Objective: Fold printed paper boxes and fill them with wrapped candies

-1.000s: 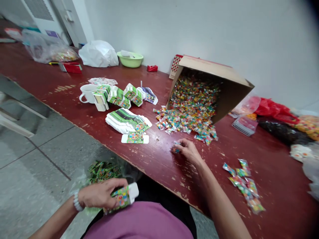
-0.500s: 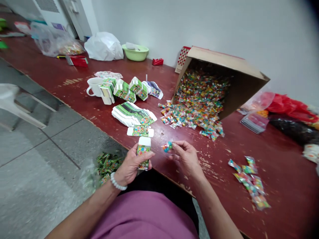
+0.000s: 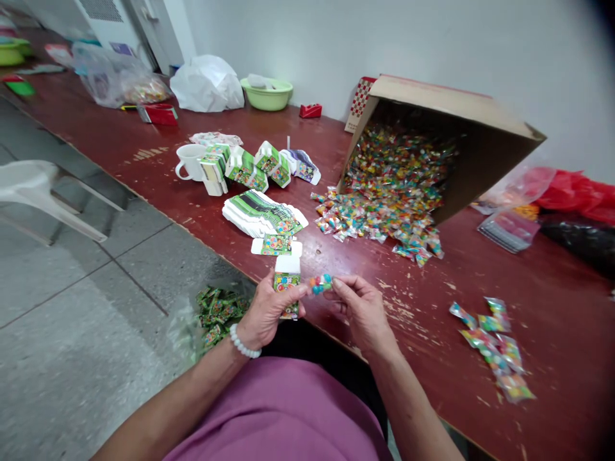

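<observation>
My left hand (image 3: 270, 306) is closed round a small green printed candy box (image 3: 287, 280), held upright with its white top flap raised. Between the thumb and fingers of my right hand (image 3: 360, 307) is a clear packet of colorful candies (image 3: 320, 283), close to my left thumb tip. Just beyond the box lies a flattened green carton (image 3: 277, 244), next to a fanned stack of flat cartons (image 3: 262, 214). Loose candy packets (image 3: 375, 214) spill from a large cardboard box (image 3: 490, 137) tipped on its side. A separate small group of packets (image 3: 494, 349) lies at the right.
A white mug (image 3: 191, 162) stands beside several folded green boxes (image 3: 246, 168). Farther back are a white plastic bag (image 3: 207, 83), a green basin (image 3: 267, 96) and a red tape dispenser (image 3: 310, 111). Below the table edge sits a bag of green wrappers (image 3: 218, 314). A white chair (image 3: 43, 186) stands left.
The candy packet in my right hand has come nearer to the small box and my left thumb. The whole view has shifted slightly.
</observation>
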A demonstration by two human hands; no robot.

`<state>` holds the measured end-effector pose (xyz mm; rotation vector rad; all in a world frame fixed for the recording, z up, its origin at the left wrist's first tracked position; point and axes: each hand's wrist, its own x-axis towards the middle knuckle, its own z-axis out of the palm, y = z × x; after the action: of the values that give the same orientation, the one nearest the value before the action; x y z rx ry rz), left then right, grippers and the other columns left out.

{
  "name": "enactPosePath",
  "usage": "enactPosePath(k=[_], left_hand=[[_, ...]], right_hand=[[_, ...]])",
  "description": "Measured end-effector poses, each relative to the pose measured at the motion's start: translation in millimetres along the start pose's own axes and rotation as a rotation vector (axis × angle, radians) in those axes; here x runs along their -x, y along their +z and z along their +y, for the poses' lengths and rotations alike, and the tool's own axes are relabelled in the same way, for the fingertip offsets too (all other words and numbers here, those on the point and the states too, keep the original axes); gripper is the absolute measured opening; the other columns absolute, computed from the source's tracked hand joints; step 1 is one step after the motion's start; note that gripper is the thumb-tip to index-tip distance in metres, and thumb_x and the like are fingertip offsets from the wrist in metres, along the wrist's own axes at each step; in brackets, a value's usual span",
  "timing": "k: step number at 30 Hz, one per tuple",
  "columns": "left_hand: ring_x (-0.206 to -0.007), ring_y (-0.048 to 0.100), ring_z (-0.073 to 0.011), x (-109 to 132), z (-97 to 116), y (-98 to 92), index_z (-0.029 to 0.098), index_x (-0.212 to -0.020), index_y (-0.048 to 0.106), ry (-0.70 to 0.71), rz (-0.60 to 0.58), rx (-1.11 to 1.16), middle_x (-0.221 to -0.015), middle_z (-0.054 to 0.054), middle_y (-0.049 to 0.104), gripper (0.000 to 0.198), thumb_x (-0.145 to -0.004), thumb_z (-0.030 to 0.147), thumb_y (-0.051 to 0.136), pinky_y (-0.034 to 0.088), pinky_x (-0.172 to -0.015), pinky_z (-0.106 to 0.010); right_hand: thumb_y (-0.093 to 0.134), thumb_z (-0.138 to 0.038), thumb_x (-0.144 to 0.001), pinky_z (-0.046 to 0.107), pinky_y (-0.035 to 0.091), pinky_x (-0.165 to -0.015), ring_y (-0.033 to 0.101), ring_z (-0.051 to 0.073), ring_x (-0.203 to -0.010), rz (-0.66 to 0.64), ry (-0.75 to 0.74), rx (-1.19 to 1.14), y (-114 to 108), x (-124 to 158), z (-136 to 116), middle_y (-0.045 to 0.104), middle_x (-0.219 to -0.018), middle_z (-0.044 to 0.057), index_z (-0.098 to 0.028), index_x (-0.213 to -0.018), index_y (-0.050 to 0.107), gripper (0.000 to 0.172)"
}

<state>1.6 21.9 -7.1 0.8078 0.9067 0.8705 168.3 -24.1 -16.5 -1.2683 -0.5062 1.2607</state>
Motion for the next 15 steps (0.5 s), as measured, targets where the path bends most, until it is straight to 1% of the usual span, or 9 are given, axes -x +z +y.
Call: enactPosePath(k=[5,10,15], left_hand=[[-0.051,0.059,-0.009,1.1,0.4,-1.7,0.016,-0.102,0.052,0.039,-0.029,-0.058,-0.079,0.001,0.067,0.046,-0.07,0.028,0.083,0.051,-0.047,-0.022],[-0.052,0.059,-0.0087,1.1,0.5,-3.6,0.015,-0.101,0.053,0.062,-0.031,-0.086,-0.08,0.0,0.067,0.045,-0.071,0.029,0.083,0.051,-0.048,-0.022],[-0.053,0.057,-0.008,2.9,2.6,-1.8,0.016,-0.104,0.054,0.07,-0.015,-0.07,-0.079,0.002,0.064,0.047,-0.07,0.03,0.084,0.052,-0.048,-0.022]], right_hand=[[0.087,-0.045,-0.063,0.018,0.048,-0.049,0.061,0.012,-0.059,0.038,-0.027,0.016,-1.1,2.0,-0.5,0.07,-0.069,0.0,-0.017,-0.08,0.07,0.036],[0.086,-0.045,-0.064,0.016,0.046,-0.049,0.062,0.011,-0.06,0.02,-0.036,0.042,0.4,3.6,-2.5,0.07,-0.069,0.001,-0.017,-0.082,0.069,0.037],[0.087,-0.045,-0.064,0.016,0.045,-0.049,0.06,0.009,-0.057,0.02,-0.028,0.032,1.7,5.5,-1.3,0.07,-0.068,0.0,-0.017,-0.083,0.068,0.038]])
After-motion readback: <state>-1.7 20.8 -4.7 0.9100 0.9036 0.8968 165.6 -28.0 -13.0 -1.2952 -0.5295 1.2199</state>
